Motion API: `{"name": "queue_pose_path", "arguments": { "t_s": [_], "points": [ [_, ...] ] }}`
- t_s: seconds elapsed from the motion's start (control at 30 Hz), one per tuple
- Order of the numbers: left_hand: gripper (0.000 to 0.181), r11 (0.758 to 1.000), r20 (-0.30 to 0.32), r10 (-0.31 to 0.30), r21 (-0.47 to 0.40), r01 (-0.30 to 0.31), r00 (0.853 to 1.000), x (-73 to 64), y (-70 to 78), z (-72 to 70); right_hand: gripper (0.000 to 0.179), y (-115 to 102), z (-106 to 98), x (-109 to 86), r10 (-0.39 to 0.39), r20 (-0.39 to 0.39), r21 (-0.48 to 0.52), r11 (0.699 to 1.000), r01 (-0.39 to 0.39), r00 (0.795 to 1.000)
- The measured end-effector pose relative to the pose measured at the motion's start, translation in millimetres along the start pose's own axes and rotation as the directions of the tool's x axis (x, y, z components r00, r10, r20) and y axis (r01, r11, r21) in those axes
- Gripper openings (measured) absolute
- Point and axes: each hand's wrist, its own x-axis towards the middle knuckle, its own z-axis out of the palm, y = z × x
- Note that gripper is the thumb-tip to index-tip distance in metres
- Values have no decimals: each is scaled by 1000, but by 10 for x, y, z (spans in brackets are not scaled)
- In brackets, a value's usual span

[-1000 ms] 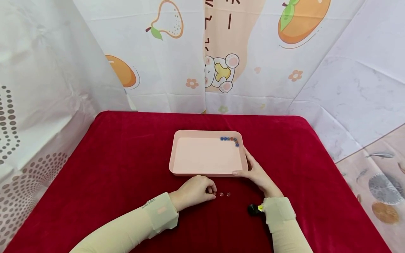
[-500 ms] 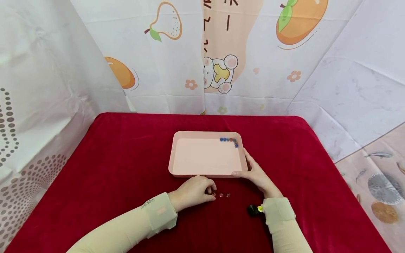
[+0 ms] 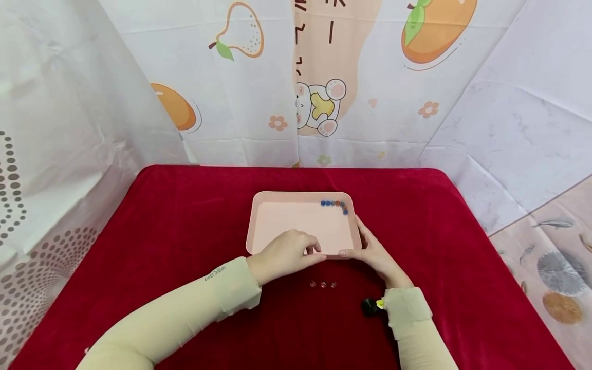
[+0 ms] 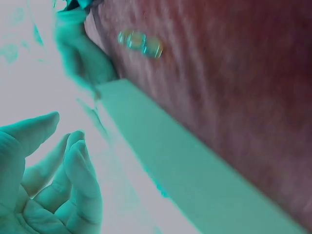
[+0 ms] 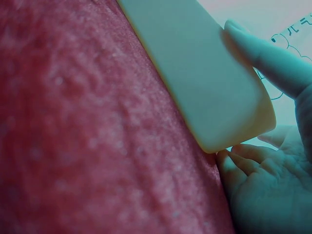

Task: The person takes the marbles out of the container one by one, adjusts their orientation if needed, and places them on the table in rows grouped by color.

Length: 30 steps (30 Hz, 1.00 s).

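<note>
A pale pink rectangular tray (image 3: 279, 221) lies on the red cloth. Along its far right corner runs a bent row of small blue and orange marbles (image 3: 328, 203). My right hand (image 3: 376, 252) grips the tray's near right corner, thumb on the near wall and fingers around the side, as the right wrist view also shows. Over the tray's near edge is my left hand (image 3: 289, 253), thumb and fingers bent toward each other; I cannot tell whether something small sits between them. Three clear marbles (image 3: 323, 284) lie in a line on the cloth before the tray.
The red cloth (image 3: 194, 221) covers the whole table. A small black object with a yellow tag (image 3: 370, 307) is beside the right wrist. Printed curtains (image 3: 250, 113) enclose the table at the back and both sides.
My left hand has left the marbles on the cloth and moved up and forward over the tray's near edge. Three marbles now show fully there. The right hand keeps its grip on the tray.
</note>
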Motion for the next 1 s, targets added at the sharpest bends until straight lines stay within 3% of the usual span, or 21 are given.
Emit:
{"name": "queue_pose_path", "arguments": {
  "t_s": [0.3,0.53,0.8,1.0],
  "points": [
    [20,996,-44,-16,93,20,999,271,-54,-159,105,15,-5,8,8,1,-9,1000,-8,1000],
    [21,990,-33,-92,104,95,995,433,-189,-145,104,13,-4,7,9,8,-6,1000,-9,1000],
    [21,980,-42,-193,31,195,980,666,-353,-109,105,7,-8,7,5,-1,-9,1000,-5,1000],
    [23,959,-35,-279,-70,276,960,821,-448,-98,104,-1,-10,15,9,2,-12,1000,-9,1000]
  ]
}}
